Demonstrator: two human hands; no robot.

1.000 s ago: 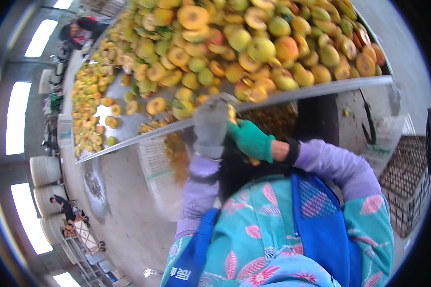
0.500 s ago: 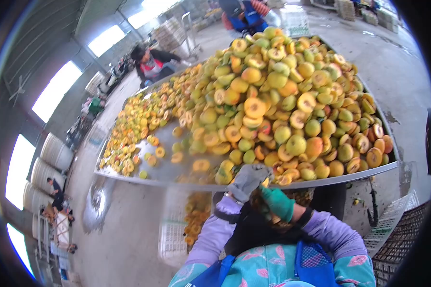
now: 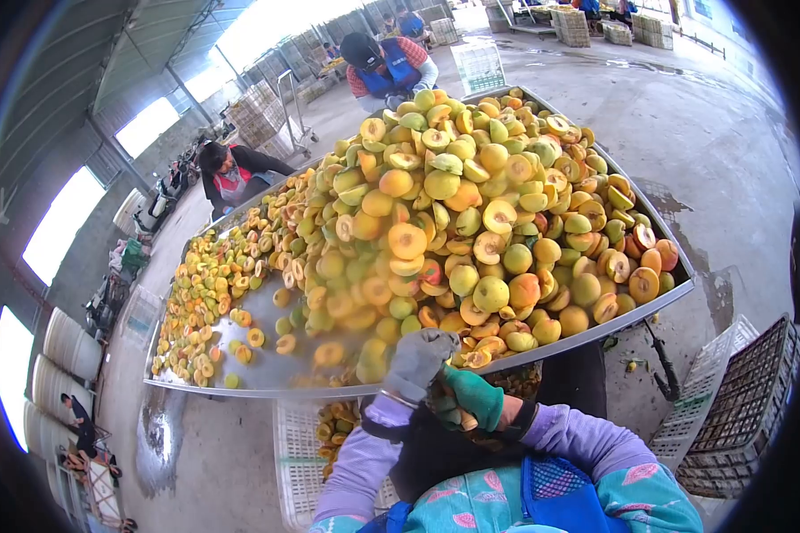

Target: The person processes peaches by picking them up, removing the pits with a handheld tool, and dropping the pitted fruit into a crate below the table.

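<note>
A large heap of yellow and orange fruit (image 3: pixel 489 222), much of it cut in halves, covers most of a metal-edged table (image 3: pixel 267 391). My left hand (image 3: pixel 420 362), in a grey glove, is closed at the table's front edge, around something I cannot make out. Right beside it, my right hand (image 3: pixel 471 396), in a green glove, is closed on a small tool whose light brown handle end (image 3: pixel 468 421) pokes out below the fingers. The rest of the tool is hidden by the gloves.
Two people (image 3: pixel 231 173) (image 3: pixel 384 67) are at the table's far side. A white crate (image 3: pixel 293 453) with fruit sits below the front edge. Dark crates (image 3: pixel 742 409) and a white crate (image 3: pixel 707 386) are at the right. White tubs (image 3: pixel 62 346) line the left wall.
The view has tilted and shifted, so the table appears lower and further left. Both hands have moved slightly down and left in view, still close together.
</note>
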